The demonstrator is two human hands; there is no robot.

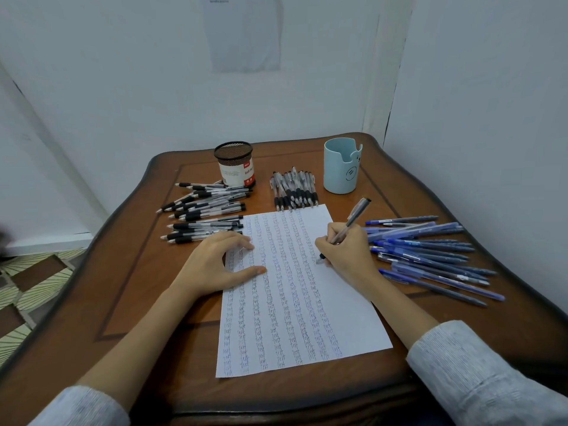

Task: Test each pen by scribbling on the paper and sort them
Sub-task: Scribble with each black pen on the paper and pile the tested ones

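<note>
Head view: right grip [347, 250] is clenched round a grey pen [353, 219] w/ its tip down on the paper [295, 318], near the sheet's right edge, mid-scribble. Left grip [221, 259] is released, lying flat w/ fingers spread on the sheet's left edge and pinning it to the counter [129, 287]. Progress, as a judgement: well along. Approx 7 columns of scribble run down the sheet, and the one under the right grip stops at the tip, w/ bare paper only right of it. Pens lie in 3 lots, so sorting looks underway, but I can't tell which lot is tested and which is waiting. Counts: 1 pen in the right grip. Clear black-grip pens [206, 210] lie just beyond and left of the left grip, approx 15, overlapping too much to be exact. The middle bunch [293, 190] sits beyond both grips at the sheet's top edge, approx 9. Blue pens [430, 253] fan out just right of the right grip, approx 12. There are 2 holders, both well beyond the grips: a mesh pot [235, 162] and a pale blue cup [341, 166], no pens showing above either rim. 1 sheet of paper.
</note>
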